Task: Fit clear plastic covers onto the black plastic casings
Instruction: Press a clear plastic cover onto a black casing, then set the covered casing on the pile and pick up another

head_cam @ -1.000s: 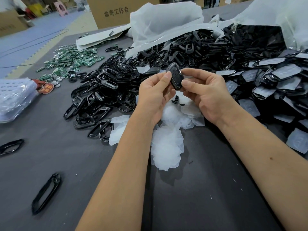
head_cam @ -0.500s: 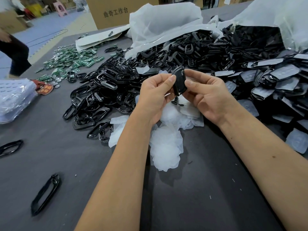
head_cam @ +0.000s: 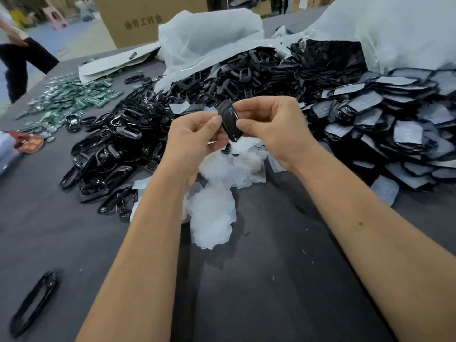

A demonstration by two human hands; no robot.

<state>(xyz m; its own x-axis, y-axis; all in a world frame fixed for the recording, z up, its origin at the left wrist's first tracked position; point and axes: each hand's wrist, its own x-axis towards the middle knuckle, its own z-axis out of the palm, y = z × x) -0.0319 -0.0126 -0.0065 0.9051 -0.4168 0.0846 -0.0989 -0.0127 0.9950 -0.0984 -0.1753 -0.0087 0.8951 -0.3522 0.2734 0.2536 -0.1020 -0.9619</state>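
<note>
A black plastic casing (head_cam: 228, 118) is held upright above the table between both hands. My left hand (head_cam: 195, 139) pinches its left edge with thumb and curled fingers. My right hand (head_cam: 271, 124) grips its right side, thumb on the front face. Whether a clear cover sits on the casing I cannot tell. Below the hands lies a heap of clear plastic covers (head_cam: 217, 193). A large pile of black casings and frames (head_cam: 138, 134) spreads to the left and behind.
Stacked casings with pale film (head_cam: 394, 127) fill the right side. Green circuit boards (head_cam: 74, 95) lie far left. White plastic bags (head_cam: 209, 43) and a cardboard box (head_cam: 148, 18) stand behind. A loose black frame (head_cam: 34, 304) lies near left. A person (head_cam: 17, 58) walks at far left.
The casing has been turned in my hands, from face-on to more edge-on, and both hands have shifted their grip on it. A person has walked into view at far left.
</note>
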